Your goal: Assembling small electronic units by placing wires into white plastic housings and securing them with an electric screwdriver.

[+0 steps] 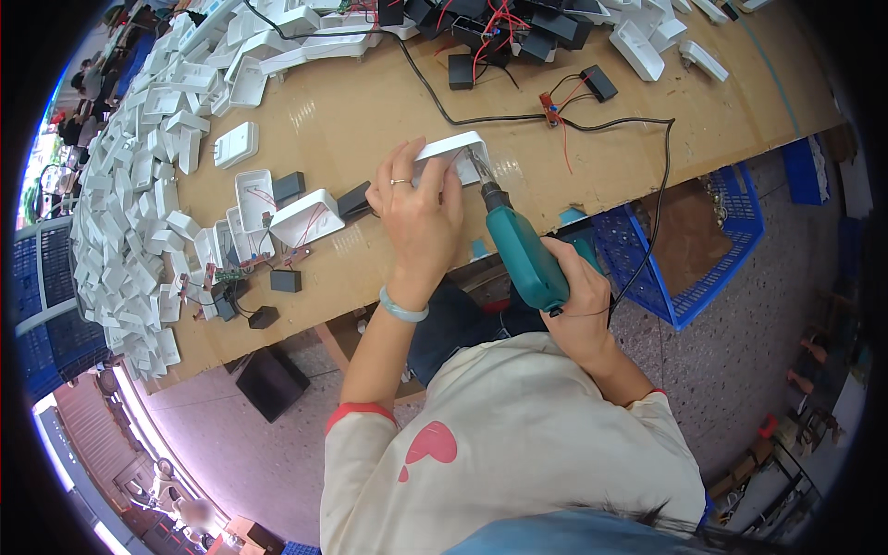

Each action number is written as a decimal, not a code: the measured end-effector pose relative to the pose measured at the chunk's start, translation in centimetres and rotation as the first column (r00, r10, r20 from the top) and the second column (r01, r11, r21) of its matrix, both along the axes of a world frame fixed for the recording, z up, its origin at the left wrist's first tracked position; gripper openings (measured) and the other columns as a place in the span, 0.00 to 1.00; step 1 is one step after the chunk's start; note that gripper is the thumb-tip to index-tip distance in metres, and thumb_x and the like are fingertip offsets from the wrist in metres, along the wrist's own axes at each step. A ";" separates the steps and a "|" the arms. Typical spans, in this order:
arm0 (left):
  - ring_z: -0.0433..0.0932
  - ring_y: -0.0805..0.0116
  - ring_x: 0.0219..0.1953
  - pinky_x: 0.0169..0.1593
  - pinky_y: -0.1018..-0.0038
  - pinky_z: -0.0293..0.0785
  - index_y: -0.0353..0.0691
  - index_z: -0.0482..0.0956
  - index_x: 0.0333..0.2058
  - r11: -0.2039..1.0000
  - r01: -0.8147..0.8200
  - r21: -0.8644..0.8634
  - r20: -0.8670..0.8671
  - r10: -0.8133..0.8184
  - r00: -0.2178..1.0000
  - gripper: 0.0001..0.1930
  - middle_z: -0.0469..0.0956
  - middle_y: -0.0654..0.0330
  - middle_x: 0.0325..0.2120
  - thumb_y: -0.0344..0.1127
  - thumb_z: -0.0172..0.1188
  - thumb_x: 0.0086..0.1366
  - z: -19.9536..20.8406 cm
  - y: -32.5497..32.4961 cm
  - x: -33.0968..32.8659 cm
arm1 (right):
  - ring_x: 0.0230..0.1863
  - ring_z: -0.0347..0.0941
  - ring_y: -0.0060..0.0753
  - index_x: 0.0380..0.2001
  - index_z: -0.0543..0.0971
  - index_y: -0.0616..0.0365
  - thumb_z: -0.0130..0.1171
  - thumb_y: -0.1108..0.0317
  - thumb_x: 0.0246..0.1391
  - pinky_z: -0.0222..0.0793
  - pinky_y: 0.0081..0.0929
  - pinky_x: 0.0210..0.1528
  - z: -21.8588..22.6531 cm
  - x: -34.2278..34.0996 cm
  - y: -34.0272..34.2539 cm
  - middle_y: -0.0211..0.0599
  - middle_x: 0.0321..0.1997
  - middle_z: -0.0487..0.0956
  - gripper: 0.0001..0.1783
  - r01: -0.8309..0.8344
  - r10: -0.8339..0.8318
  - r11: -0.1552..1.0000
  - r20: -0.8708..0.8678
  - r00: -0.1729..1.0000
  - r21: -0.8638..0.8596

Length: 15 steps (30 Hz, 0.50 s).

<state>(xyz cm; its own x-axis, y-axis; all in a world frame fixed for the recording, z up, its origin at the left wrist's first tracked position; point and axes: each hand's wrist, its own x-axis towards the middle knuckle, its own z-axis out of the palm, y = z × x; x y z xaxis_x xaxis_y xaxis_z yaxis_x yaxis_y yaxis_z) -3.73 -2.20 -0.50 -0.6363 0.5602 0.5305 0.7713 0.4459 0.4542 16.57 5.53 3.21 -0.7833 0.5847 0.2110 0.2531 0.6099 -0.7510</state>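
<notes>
My left hand point(421, 194) is closed around a white plastic housing point(460, 143) at the front part of the table, its fingers over the near side. My right hand point(581, 291) grips a green electric screwdriver point(525, 254). The screwdriver's tip reaches into the right end of the housing; the screw, if any, is too small to make out. Left of my left hand lies a black box-shaped part point(355, 201). Beside it are an open white housing with red wires point(308, 219), another open white housing point(253, 196) and a small green circuit board point(228, 275).
A big heap of white housings point(139, 222) covers the table's left side. Black boxes with red wires point(518, 32) are piled at the back. A black cable point(444, 109) crosses the cardboard-covered table point(333, 120) and hangs over its edge near a blue crate point(680, 301).
</notes>
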 end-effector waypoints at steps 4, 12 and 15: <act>0.74 0.48 0.58 0.56 0.55 0.62 0.40 0.85 0.36 1.000 -0.003 -0.002 0.013 0.003 1.000 0.05 0.79 0.53 0.53 0.30 0.67 0.60 0.1 0.0 0.1 | 0.38 0.81 0.56 0.52 0.76 0.60 0.67 0.81 0.42 0.75 0.39 0.39 -0.2 0.2 0.0 0.49 0.39 0.82 0.29 -0.006 0.006 1.000 0.015 1.000 0.020; 0.74 0.49 0.58 0.56 0.55 0.62 0.41 0.85 0.35 1.000 -0.001 0.000 0.008 0.001 1.000 0.05 0.79 0.53 0.53 0.30 0.67 0.59 0.1 0.0 0.1 | 0.38 0.81 0.55 0.52 0.76 0.60 0.68 0.81 0.42 0.75 0.39 0.39 0.1 0.3 -0.2 0.49 0.38 0.82 0.29 0.000 0.000 1.000 -0.003 1.000 0.019; 0.74 0.49 0.58 0.56 0.55 0.63 0.40 0.85 0.35 1.000 -0.003 -0.005 0.008 0.003 1.000 0.05 0.79 0.53 0.53 0.30 0.67 0.59 0.1 0.0 0.1 | 0.39 0.81 0.55 0.52 0.76 0.59 0.68 0.81 0.42 0.75 0.38 0.40 0.0 0.6 -0.2 0.49 0.39 0.82 0.30 0.002 -0.002 1.000 -0.003 1.000 0.015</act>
<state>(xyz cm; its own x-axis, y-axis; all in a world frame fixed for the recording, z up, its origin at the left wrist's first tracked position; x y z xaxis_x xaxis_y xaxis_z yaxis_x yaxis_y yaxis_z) -3.68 -2.24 -0.43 -0.6421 0.5611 0.5224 0.7663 0.4504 0.4581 17.12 5.29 3.22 -0.7816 0.5831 0.2217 0.2521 0.6203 -0.7428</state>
